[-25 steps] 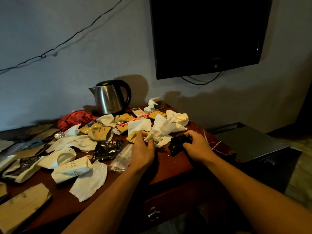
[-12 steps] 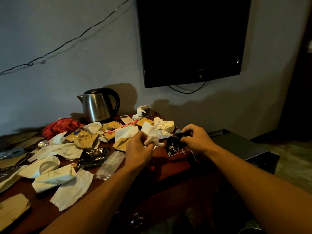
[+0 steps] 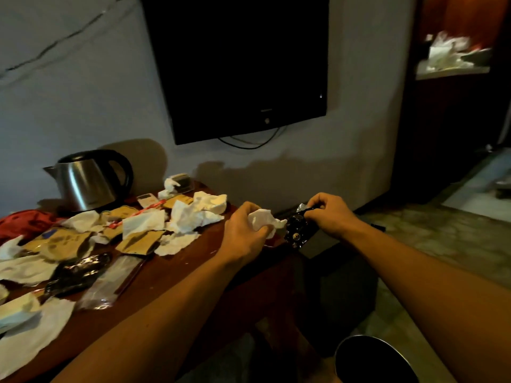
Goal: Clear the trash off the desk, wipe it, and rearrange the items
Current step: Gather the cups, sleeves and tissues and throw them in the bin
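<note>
Clutching a crumpled tissue [image 3: 264, 221] in my left hand [image 3: 244, 230], my right hand [image 3: 329, 214] pinches a black wrapper [image 3: 298, 230] hanging lengthwise past the worktop [image 3: 177, 272] edge; print unreadable.

both arms reach forward. left hand [image 3: 243, 230] is curled tight around something white. right hand [image 3: 330, 214] pinches something dark.

The counter [image 3: 177, 275] is reddish-brown wood, strewn with white crumpled tissues [image 3: 190, 215] and tan paper packets [image 3: 139, 241]. A silver kettle [image 3: 84, 183] has a black handle, beside a red cloth [image 3: 26, 221]. The held tissue [image 3: 262, 219] is white; the foil wrapper [image 3: 297, 230] is glossy black with pale round motifs.
</note>
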Action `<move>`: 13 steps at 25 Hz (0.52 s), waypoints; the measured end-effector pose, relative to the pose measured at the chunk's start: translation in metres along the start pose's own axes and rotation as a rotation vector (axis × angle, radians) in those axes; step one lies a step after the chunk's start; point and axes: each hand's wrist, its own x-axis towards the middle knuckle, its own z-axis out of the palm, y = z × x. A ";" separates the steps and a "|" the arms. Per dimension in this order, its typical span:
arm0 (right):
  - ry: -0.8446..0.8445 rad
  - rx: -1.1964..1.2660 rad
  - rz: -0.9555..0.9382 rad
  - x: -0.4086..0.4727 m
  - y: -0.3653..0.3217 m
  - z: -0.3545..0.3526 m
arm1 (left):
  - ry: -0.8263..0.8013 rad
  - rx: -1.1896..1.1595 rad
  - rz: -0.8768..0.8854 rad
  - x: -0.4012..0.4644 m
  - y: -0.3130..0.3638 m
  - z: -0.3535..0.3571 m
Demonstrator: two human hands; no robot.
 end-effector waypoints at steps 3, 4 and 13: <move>0.039 -0.025 0.032 -0.003 0.020 -0.029 | -0.085 0.053 0.039 0.001 0.019 0.037; 0.053 -0.040 0.048 -0.004 0.027 -0.037 | -0.105 0.083 0.045 0.001 0.022 0.049; 0.080 -0.209 0.228 -0.015 0.126 -0.084 | -0.292 0.164 -0.009 -0.014 -0.005 0.159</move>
